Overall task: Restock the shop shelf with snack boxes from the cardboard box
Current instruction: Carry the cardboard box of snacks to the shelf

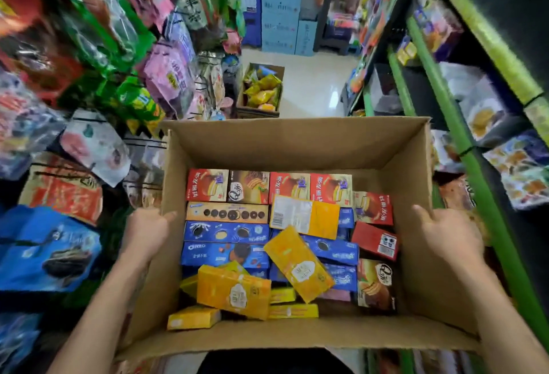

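While I carry it: cardboard box [297, 142] sits between my two hands at waist level, open top facing up, long axis running left to right across my body.
Left hand: my left hand [147, 229] is clasped on the outside of the box's left wall, thumb pointing at the rim; the fingers are hidden beneath, so I judge a grip, not a resting touch.
Right hand: my right hand [450, 232] grips the right wall the same way, thumb up along the rim.
Snack boxes: blue Oreo boxes [225, 253] lie flat in rows, red pie boxes [207, 185] stand along the far wall, yellow boxes [233, 290] lie loose and tilted on top, nearest me.
Shelf: green-edged shelf [463, 142] runs along my right, just beside the box; right hand is nearer.
Nearer pick: I judge the tilted yellow boxes are easiest to lift first.
In the way: both hands are occupied, so the box likely needs setting down first.
Around: hanging snack bags [166, 76] on my left; another carton of yellow packets [261, 91] on the floor ahead.
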The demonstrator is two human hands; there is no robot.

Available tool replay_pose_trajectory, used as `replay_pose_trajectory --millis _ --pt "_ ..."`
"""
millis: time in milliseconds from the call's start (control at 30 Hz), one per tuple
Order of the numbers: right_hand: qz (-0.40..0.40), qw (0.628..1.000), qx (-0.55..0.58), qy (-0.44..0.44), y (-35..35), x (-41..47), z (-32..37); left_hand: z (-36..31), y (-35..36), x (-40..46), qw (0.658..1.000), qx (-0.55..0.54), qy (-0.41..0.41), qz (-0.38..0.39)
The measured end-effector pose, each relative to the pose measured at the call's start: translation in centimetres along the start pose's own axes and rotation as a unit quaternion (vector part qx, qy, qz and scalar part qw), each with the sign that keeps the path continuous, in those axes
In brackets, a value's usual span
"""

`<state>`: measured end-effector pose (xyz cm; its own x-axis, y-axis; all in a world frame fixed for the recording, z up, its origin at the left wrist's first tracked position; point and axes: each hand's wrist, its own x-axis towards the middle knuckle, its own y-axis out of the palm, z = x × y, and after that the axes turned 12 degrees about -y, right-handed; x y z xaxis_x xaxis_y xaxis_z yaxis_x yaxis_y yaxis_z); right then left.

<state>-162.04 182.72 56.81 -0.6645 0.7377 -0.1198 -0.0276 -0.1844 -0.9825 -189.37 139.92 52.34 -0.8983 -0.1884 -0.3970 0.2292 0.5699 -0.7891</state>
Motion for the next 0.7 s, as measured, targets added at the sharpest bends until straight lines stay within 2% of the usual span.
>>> replay_pose_trajectory --millis 300,433,600,700 --pt "0.019 0.994 -0.062 -0.088 0.1 24.9 8.1 -8.6 6.4 13.3 0.992 -0.049 -0.107 0.034" --pt "0.034 0.985 -0.11 -0.132 -0.7 34.0 12.1 -11.3 7.5 15.4 0.991 -0.042 -0.128 -0.013" --pt "0.078 0.959 -0.173 -0.212 -0.3 43.9 17.0 -12.7 9.7 16.5 0.974 -0.102 -0.201 -0.014" --pt "0.099 0.948 -0.191 -0.233 0.4 49.1 17.7 -14.3 11.5 15.7 0.976 -0.058 -0.207 -0.034"
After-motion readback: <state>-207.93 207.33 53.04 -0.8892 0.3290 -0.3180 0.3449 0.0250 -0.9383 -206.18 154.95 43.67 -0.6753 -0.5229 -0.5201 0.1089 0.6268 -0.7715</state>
